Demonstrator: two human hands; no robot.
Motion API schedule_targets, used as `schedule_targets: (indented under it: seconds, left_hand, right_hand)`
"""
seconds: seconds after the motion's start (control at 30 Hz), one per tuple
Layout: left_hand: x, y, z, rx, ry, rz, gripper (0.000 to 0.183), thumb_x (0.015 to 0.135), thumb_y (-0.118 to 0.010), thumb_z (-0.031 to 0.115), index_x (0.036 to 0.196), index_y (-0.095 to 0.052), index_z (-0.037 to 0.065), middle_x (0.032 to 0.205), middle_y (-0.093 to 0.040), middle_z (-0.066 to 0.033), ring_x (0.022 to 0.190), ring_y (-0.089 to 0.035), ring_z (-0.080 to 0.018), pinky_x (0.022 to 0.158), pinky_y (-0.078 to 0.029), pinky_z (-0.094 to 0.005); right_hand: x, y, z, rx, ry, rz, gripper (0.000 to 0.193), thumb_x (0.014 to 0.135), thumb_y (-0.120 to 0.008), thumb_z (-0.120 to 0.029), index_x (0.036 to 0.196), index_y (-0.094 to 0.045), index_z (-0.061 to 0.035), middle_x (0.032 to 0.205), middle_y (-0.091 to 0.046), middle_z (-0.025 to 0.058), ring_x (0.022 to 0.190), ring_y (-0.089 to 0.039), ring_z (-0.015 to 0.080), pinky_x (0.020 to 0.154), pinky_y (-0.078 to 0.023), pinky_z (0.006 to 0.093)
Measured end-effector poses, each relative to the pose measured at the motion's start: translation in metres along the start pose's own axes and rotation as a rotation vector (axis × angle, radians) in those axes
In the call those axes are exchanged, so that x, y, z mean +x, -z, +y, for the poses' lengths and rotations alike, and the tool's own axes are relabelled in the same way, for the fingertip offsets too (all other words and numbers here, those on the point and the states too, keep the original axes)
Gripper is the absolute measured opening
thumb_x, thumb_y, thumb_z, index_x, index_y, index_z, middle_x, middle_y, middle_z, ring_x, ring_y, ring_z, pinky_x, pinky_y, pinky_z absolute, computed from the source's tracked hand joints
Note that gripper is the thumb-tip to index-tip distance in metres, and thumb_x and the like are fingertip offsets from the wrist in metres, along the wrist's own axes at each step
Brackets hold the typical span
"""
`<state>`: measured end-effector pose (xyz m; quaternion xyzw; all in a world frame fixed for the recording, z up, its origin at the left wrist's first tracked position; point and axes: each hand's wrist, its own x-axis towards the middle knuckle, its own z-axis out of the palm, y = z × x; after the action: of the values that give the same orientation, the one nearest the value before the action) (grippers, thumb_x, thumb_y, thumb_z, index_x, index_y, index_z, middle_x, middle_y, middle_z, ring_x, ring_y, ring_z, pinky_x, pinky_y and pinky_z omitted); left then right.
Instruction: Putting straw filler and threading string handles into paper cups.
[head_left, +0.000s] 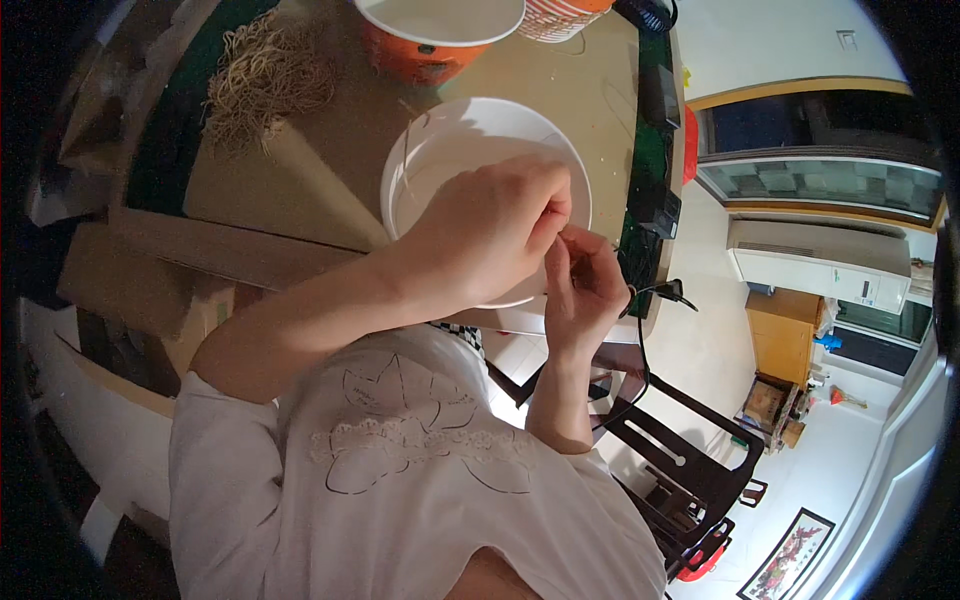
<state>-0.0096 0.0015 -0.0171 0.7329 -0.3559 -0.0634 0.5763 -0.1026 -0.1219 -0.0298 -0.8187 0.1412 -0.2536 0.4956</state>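
While a brown-topped table (585, 110) spreads below, a white bowl (470, 125) stands near its edge; over the bowl the left hand (505, 215) is curled, forearm (300, 330) slanting rightward, and just beside it the right hand (588, 290) points upward, both pressed together at the tips, anything pinched too small to tell

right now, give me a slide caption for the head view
Left hand and right hand close together over a white bucket, tangled strands to the left.

Window (820, 185): wide, with wood-coloured frame
Air conditioner (815, 268): white, beside the window
Cabinet (780, 338): yellowish wood
Floor (715, 315): pale
Chair (640, 437): dark brown
Wall (845, 470): white, carrying one framed picture (787, 555)
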Motion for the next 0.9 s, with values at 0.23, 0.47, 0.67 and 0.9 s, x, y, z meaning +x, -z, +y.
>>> schedule_targets:
  seconds: [0.23, 0.47, 0.67, 0.9]
  left_hand:
    - [0.001, 0.001, 0.001, 0.068, -0.082, 0.138, 0.008, 0.082, -0.057, -0.002, 0.085, -0.05, 0.001, 0.073, -0.055, -0.0108, 0.065, -0.056, -0.0252, 0.06, -0.044, -0.0357]
    - [-0.004, 0.003, 0.002, -0.035, -0.013, 0.033, 0.01, 0.082, -0.06, -0.002, 0.086, -0.052, 0.002, 0.079, -0.056, -0.0096, 0.07, -0.056, -0.0235, 0.062, -0.044, -0.0332]
    - [-0.006, 0.007, 0.009, 0.097, -0.097, 0.031, 0.009, 0.08, -0.062, 0.004, 0.08, -0.054, 0.002, 0.082, -0.059, -0.0128, 0.072, -0.06, -0.0323, 0.063, -0.047, -0.0408]
    - [-0.009, 0.025, 0.025, -0.164, -0.035, -0.033, 0.01, 0.084, -0.063, 0.007, 0.085, -0.057, 0.0, 0.082, -0.059, -0.0105, 0.073, -0.059, -0.0223, 0.064, -0.048, -0.0335]
  right_hand:
    - [-0.002, 0.001, 0.008, -0.028, 0.037, 0.013, 0.005, 0.084, -0.07, -0.002, 0.088, -0.067, -0.0018, 0.072, -0.059, -0.0016, 0.061, -0.046, 0.003, 0.052, -0.035, 0.0178]
    - [-0.003, 0.007, 0.002, -0.056, -0.016, -0.036, 0.01, 0.082, -0.071, 0.0, 0.09, -0.066, -0.0024, 0.073, -0.058, -0.0016, 0.059, -0.043, 0.0025, 0.051, -0.034, 0.0174]
    - [0.001, 0.012, 0.0, 0.052, 0.097, 0.002, 0.013, 0.081, -0.069, 0.006, 0.09, -0.064, -0.0025, 0.079, -0.059, -0.0016, 0.059, -0.043, 0.002, 0.05, -0.033, 0.0167]
    - [-0.003, 0.026, 0.006, -0.041, 0.184, -0.036, 0.014, 0.08, -0.07, 0.005, 0.086, -0.062, -0.0035, 0.085, -0.061, 0.0028, 0.061, -0.048, 0.0041, 0.053, -0.037, 0.0171]
